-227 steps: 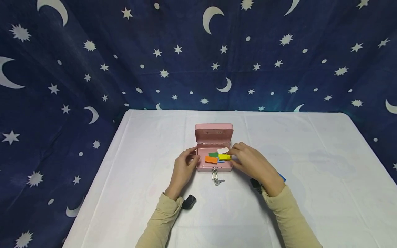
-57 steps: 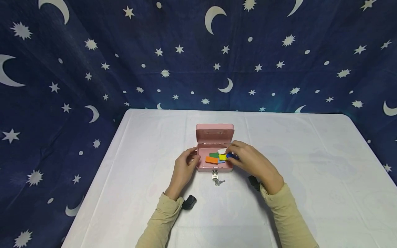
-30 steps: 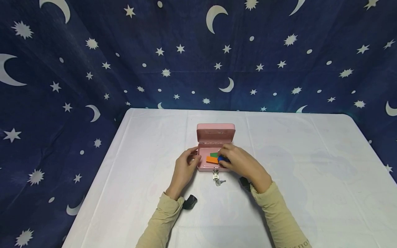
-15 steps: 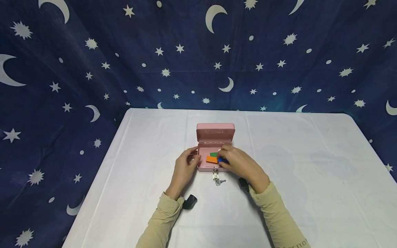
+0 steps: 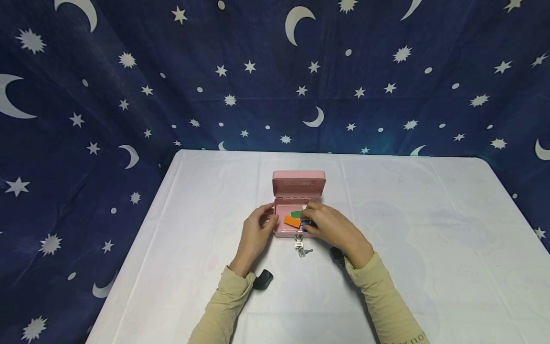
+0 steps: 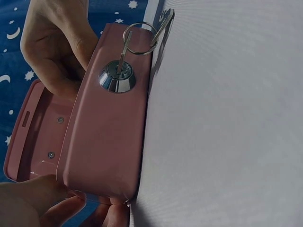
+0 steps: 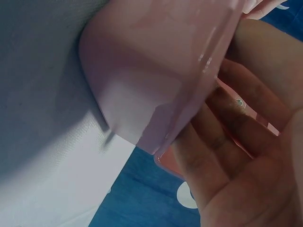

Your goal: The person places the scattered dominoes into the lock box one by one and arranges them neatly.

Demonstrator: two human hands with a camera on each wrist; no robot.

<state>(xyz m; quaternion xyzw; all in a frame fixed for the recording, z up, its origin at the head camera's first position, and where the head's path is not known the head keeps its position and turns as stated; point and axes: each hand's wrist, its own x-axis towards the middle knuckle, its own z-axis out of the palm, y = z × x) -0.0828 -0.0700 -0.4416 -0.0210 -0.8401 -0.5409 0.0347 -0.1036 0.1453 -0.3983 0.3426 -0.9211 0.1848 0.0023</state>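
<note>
A pink metal cash box (image 5: 298,234) stands on the table with its lid (image 5: 298,184) raised. My left hand (image 5: 254,231) holds the box's left side; in the left wrist view its fingers (image 6: 64,208) curl at the box's end. My right hand (image 5: 333,227) reaches over the right side into the box, thumb and fingertips around a blue block (image 5: 304,229), partly hidden. Left of it lies a tilted orange block (image 5: 292,221). A green block (image 5: 296,214) lies behind, and a white one (image 5: 304,207) shows only a sliver by my fingers. The yellow block is hidden under the hand.
Keys on a ring (image 6: 139,38) hang from the lock (image 6: 117,78) on the box's front. A white cloth (image 5: 193,200) covers the table. Behind it hangs a dark blue curtain (image 5: 258,48) with moons and stars. Black wrist straps (image 5: 263,280) sit at both cuffs.
My right hand first placed the yellow block, then brought the blue block in over the box and left and down. The orange block has just turned slightly. My left hand has stayed at the box.
</note>
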